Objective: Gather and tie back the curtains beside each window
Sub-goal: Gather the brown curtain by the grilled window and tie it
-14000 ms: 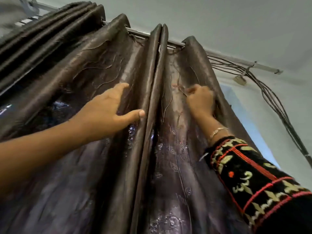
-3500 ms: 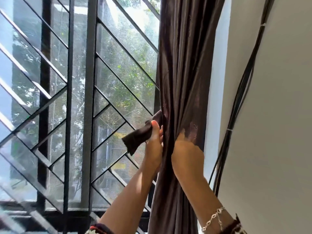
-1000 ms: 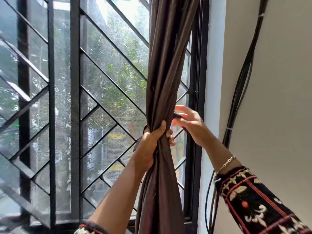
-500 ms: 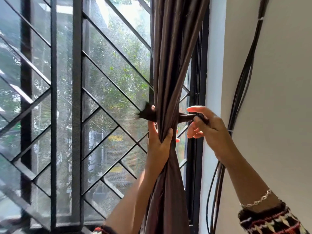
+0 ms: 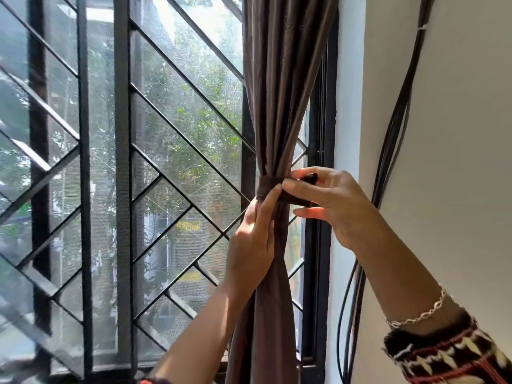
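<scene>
The curtain hangs gathered into one narrow bundle just left of the window frame, in front of the glass. A dark tie band is wrapped round it at its narrowest point.

The left hand, left of the frame, grips the bundle just below the band. One finger reaches up to touch the band's front, probably to keep the folds squeezed and stop the band sliding down. The right hand, in front of the frame, has its fingers closed on the band's loose ends, pulled towards the frame. This looks like drawing the wrap tight before fastening it.

How the band closes cannot be made out: the ends vanish inside the right hand, and no knot, hook or loop shows. The back of the wrap and the left fingers behind the cloth are hidden. The curtain's top and hem are cut off by the picture's edges. A diagonal grille fills the window left of the frame, and black cables run down the wall to its right. No other window is in view.
</scene>
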Motion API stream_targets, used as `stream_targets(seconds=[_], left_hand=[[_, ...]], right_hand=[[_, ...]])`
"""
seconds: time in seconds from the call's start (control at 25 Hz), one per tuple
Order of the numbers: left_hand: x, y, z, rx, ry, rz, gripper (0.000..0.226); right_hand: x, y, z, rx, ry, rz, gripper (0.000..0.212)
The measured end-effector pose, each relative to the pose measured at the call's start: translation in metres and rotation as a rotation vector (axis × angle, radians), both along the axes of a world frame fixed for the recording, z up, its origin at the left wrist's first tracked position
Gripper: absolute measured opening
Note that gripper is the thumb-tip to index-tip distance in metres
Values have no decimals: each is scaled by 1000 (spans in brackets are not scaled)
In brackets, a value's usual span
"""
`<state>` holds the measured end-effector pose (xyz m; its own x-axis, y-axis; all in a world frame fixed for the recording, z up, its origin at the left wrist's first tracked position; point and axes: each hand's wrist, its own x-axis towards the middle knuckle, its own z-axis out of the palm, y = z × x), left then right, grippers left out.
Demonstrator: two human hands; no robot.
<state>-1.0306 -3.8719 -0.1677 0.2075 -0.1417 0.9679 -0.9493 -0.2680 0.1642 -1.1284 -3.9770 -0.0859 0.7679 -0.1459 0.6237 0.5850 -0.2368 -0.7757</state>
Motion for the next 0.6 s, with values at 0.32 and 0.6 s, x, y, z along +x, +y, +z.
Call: stream_targets(seconds=[0.32,0.6], left_hand=[[-32,12,50,-51,-366,189,35],[-33,15,80,32,-263,94,8]], right_hand=[[12,5,0,-434,-198,-357,38],[13,4,-2,-446,-200,-252,44]])
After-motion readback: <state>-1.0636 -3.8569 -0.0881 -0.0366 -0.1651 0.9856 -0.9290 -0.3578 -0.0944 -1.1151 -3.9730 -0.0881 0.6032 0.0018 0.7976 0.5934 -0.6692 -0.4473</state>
